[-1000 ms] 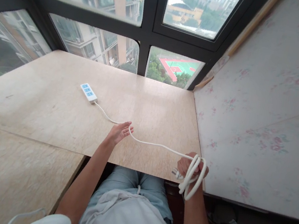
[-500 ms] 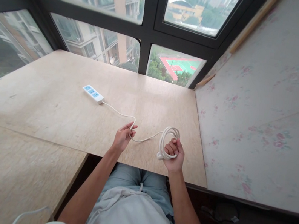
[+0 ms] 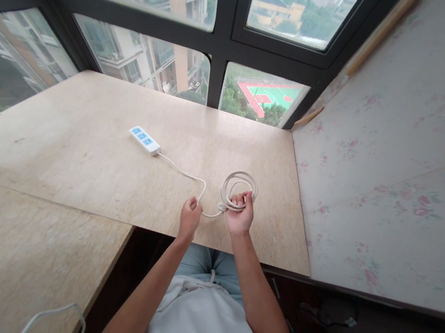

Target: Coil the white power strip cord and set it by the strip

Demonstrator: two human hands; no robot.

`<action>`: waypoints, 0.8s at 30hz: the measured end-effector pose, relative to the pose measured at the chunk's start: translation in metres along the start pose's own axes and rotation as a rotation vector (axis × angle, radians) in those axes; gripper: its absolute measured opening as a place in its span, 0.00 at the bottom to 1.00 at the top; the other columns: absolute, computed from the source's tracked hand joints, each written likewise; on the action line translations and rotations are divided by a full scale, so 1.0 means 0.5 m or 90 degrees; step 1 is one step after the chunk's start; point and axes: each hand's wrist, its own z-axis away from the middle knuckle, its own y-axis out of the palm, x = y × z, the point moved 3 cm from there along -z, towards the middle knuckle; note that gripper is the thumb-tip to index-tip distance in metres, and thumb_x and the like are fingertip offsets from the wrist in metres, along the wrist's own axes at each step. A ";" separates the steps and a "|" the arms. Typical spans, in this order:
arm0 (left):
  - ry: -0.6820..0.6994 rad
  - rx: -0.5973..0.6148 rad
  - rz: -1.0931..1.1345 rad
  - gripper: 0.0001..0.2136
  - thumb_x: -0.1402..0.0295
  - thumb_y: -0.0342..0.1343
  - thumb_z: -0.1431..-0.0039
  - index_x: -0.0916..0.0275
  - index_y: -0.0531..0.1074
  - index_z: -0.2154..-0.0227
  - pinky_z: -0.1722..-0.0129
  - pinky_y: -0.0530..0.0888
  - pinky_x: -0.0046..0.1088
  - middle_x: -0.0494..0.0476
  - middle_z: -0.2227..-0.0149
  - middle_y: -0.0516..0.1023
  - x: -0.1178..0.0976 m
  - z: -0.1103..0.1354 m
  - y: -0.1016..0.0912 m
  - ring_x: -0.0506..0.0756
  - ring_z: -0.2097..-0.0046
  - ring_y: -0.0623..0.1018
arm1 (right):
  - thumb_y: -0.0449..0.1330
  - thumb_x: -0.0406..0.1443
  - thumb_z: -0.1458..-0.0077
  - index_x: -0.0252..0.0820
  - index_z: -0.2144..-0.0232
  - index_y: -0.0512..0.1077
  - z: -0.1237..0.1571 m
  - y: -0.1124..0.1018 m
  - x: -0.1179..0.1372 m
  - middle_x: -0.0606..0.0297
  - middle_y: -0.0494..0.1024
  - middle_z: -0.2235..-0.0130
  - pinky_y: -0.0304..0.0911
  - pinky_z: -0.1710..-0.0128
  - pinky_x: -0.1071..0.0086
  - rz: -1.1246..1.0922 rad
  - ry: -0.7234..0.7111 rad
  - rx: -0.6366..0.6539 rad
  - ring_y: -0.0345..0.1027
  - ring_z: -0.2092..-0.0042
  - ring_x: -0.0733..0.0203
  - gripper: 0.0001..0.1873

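A white power strip (image 3: 144, 140) with blue sockets lies on the light wooden table (image 3: 90, 167). Its white cord (image 3: 187, 172) runs right toward my hands. My right hand (image 3: 240, 215) is closed round a coil of that cord (image 3: 238, 187), held just above the tabletop. My left hand (image 3: 189, 219) is closed on the cord a short way before the coil, close beside my right hand. A small slack loop hangs between the two hands.
Dark-framed windows (image 3: 221, 47) rise behind the table's far edge. A floral-papered wall (image 3: 398, 162) bounds the table on the right. A second wooden surface (image 3: 19, 257) lies lower left, with another white cable (image 3: 52, 314) at its near edge.
My right hand came up and left from the table's edge onto the table with the coil. My left hand closed on the cord and drew back beside it. The power strip slid slightly right.
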 end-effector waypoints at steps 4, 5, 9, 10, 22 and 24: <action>0.327 -0.018 -0.141 0.28 0.79 0.56 0.53 0.58 0.64 0.46 0.37 0.58 0.35 0.60 0.37 0.59 -0.063 0.071 0.006 0.59 0.35 0.59 | 0.62 0.47 0.46 0.45 0.78 0.60 0.013 -0.009 0.013 0.77 0.50 0.82 0.56 0.73 0.70 0.061 -0.026 0.020 0.48 0.79 0.67 0.19; 0.323 0.020 -0.113 0.24 0.78 0.57 0.51 0.58 0.66 0.49 0.38 0.60 0.35 0.60 0.40 0.64 -0.065 0.087 0.016 0.58 0.37 0.63 | 0.62 0.48 0.46 0.45 0.79 0.59 0.018 -0.010 0.015 0.76 0.49 0.82 0.57 0.72 0.69 0.073 -0.033 0.026 0.48 0.79 0.67 0.20; -0.031 0.154 0.088 0.11 0.70 0.62 0.51 0.62 0.69 0.65 0.52 0.72 0.34 0.58 0.62 0.76 -0.009 0.129 0.065 0.57 0.55 0.77 | 0.61 0.50 0.45 0.46 0.79 0.60 0.036 -0.010 0.024 0.76 0.48 0.82 0.59 0.69 0.67 0.101 -0.073 0.015 0.47 0.78 0.65 0.21; -0.120 0.184 0.126 0.11 0.68 0.63 0.52 0.63 0.70 0.66 0.55 0.73 0.32 0.58 0.65 0.76 0.008 0.135 0.078 0.56 0.58 0.77 | 0.60 0.51 0.45 0.46 0.78 0.61 0.040 -0.012 0.027 0.76 0.48 0.82 0.60 0.69 0.67 0.112 -0.082 0.006 0.46 0.78 0.65 0.20; -0.202 0.291 0.254 0.14 0.79 0.65 0.64 0.64 0.68 0.73 0.64 0.70 0.26 0.51 0.72 0.74 0.039 0.088 0.162 0.49 0.69 0.75 | 0.68 0.49 0.54 0.45 0.78 0.69 0.097 -0.069 0.033 0.67 0.72 0.66 0.62 0.48 0.56 0.087 -0.007 0.044 0.68 0.58 0.57 0.18; -0.179 0.245 0.222 0.15 0.79 0.62 0.64 0.64 0.67 0.71 0.66 0.70 0.26 0.51 0.71 0.74 0.050 0.080 0.161 0.49 0.70 0.75 | 0.69 0.49 0.56 0.45 0.78 0.70 0.105 -0.080 0.028 0.64 0.75 0.63 0.62 0.47 0.55 0.133 0.000 0.040 0.69 0.53 0.54 0.17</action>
